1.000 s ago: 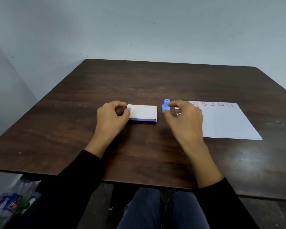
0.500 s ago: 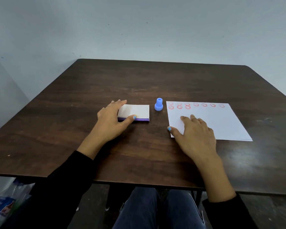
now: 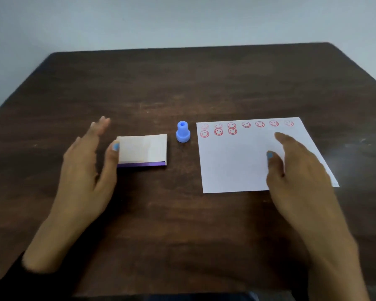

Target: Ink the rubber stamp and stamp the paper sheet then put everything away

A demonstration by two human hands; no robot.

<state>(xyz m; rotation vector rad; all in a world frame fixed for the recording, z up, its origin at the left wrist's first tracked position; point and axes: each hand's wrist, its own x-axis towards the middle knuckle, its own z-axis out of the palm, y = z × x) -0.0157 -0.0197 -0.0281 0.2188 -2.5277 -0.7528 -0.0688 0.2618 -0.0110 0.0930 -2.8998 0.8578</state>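
A small blue rubber stamp stands upright on the table between a closed ink pad box, white on top with a purple front edge, and a white paper sheet. Several red smiley prints run along the sheet's far edge. My left hand hovers open just left of the ink pad box, its thumb at the box's left edge. My right hand is open above the sheet's right half, fingers spread, holding nothing.
A dark wooden table carries everything; its far edge meets a pale wall. The table's front edge runs near my lap at the bottom of the view.
My right hand let go of the stamp, which now stands alone, and moved right over the sheet. My left hand opened and lifted off the ink pad box.
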